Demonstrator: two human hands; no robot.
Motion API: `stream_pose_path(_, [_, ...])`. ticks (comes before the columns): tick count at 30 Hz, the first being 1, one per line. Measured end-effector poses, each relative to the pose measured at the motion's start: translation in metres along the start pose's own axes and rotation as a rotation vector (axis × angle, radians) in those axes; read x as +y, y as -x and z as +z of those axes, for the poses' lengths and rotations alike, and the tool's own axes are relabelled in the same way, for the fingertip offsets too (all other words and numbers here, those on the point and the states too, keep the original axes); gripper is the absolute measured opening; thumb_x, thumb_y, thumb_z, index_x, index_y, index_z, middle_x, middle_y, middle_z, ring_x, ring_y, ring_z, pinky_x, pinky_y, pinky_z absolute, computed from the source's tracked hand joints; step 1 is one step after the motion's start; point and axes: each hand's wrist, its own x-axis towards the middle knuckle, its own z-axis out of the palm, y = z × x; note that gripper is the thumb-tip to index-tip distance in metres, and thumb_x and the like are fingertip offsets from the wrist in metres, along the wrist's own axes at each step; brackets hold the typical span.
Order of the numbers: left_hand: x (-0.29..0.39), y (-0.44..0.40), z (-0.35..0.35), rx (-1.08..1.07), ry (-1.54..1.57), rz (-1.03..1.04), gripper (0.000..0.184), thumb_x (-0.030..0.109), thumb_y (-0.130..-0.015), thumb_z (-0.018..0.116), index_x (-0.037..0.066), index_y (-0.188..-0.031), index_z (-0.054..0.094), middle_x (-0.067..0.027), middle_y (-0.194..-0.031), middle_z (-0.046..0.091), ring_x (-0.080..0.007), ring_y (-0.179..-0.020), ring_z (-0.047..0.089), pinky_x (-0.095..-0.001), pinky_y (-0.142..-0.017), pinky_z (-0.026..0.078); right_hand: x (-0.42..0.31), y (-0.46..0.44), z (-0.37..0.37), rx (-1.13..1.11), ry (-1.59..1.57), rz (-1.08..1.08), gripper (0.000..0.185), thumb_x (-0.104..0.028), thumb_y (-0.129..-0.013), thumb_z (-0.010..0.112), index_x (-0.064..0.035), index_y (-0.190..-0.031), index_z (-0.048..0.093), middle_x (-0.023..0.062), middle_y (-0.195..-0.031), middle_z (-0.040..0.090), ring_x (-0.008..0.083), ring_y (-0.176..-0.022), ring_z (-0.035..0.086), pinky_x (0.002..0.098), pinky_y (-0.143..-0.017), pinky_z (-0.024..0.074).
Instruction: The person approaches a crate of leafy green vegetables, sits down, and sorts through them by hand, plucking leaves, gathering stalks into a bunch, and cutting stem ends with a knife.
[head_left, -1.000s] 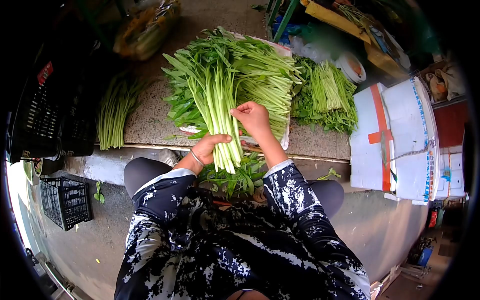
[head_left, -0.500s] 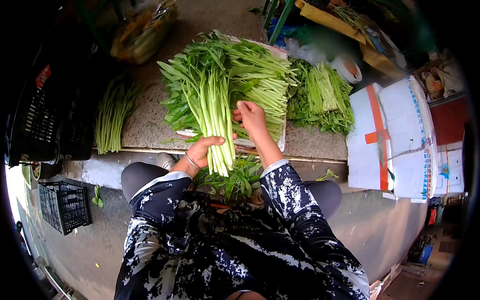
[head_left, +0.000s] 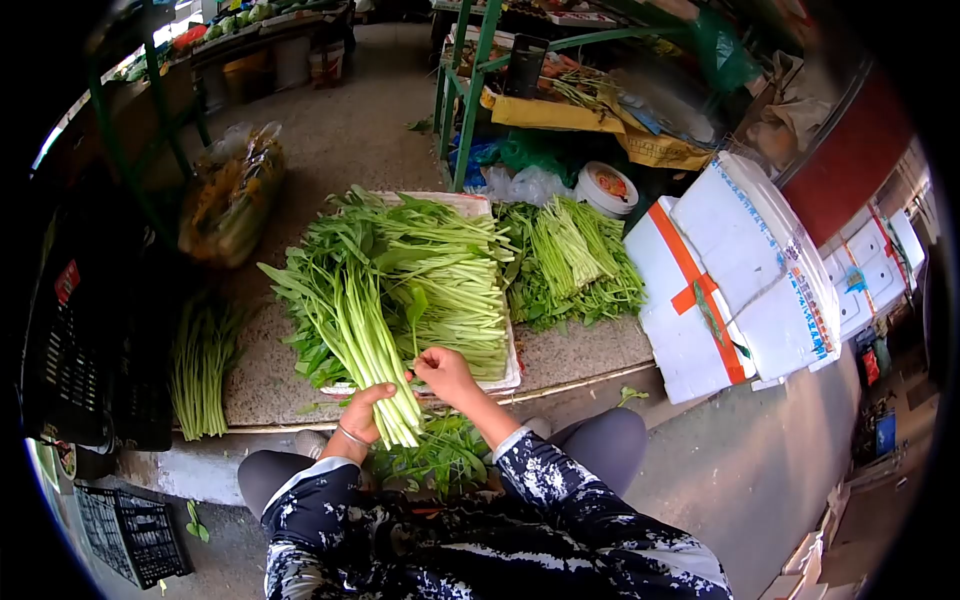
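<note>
A bunch of water spinach [head_left: 362,335] leans upright in my left hand [head_left: 362,415], whose fingers wrap round the pale lower stems. To its right, my right hand [head_left: 447,376] pinches a thin stem with a single leaf [head_left: 417,303], close beside the bunch. Behind both hands, more water spinach [head_left: 455,285] lies piled on a white tray [head_left: 514,372], stems toward the right. Loose leaves [head_left: 435,455] lie below my hands, between my knees.
Another heap of greens [head_left: 575,255] lies right of the tray, near white foam boxes [head_left: 690,300]. A smaller bunch [head_left: 203,375] rests at left beside black crates [head_left: 75,330]. One black basket [head_left: 130,535] stands on the floor. Green metal legs [head_left: 470,110] rise behind.
The view has tilted up, showing more of the background. My right hand has closed on a leafy stem beside the bunch; my left hand keeps its hold.
</note>
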Motion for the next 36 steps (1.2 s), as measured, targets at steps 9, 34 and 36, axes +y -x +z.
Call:
stream_pose_path(9, [-0.008, -0.003, 0.003, 0.012, -0.026, -0.021, 0.042, 0.004, -0.072, 0.057, -0.006, -0.111, 0.045, -0.0145, -0.098, 0.057, -0.0286, -0.083, 0.06, -0.041, -0.074, 0.051, -0.006, 0.011, -0.015, 0.028, 0.509, 0.052, 0.035, -0.034, -0.081, 0.055, -0.0012, -0.07, 0.061, 0.0088, -0.06, 0.059, 0.0173, -0.053, 0.055, 0.03, -0.052, 0.0432])
stream_pose_path(34, [-0.007, -0.006, 0.002, 0.12, -0.188, 0.003, 0.034, 0.002, -0.071, 0.056, -0.005, -0.104, 0.049, -0.013, -0.092, 0.059, -0.0234, -0.077, 0.06, -0.0366, -0.069, 0.052, -0.014, 0.009, 0.002, 0.052, 0.4, -0.039, 0.014, -0.013, -0.064, 0.066, -0.0016, -0.066, 0.059, 0.007, -0.061, 0.06, 0.0128, -0.053, 0.056, 0.0259, -0.053, 0.0459])
stream_pose_path(36, [-0.005, -0.008, 0.003, 0.089, -0.133, 0.038, 0.035, 0.003, -0.071, 0.055, -0.005, -0.104, 0.05, -0.0123, -0.092, 0.059, -0.0241, -0.078, 0.06, -0.0366, -0.071, 0.052, -0.002, 0.032, -0.004, 0.041, 0.353, 0.029, 0.013, -0.012, -0.065, 0.066, -0.0025, -0.069, 0.059, 0.0051, -0.062, 0.06, 0.012, -0.054, 0.056, 0.0254, -0.054, 0.0457])
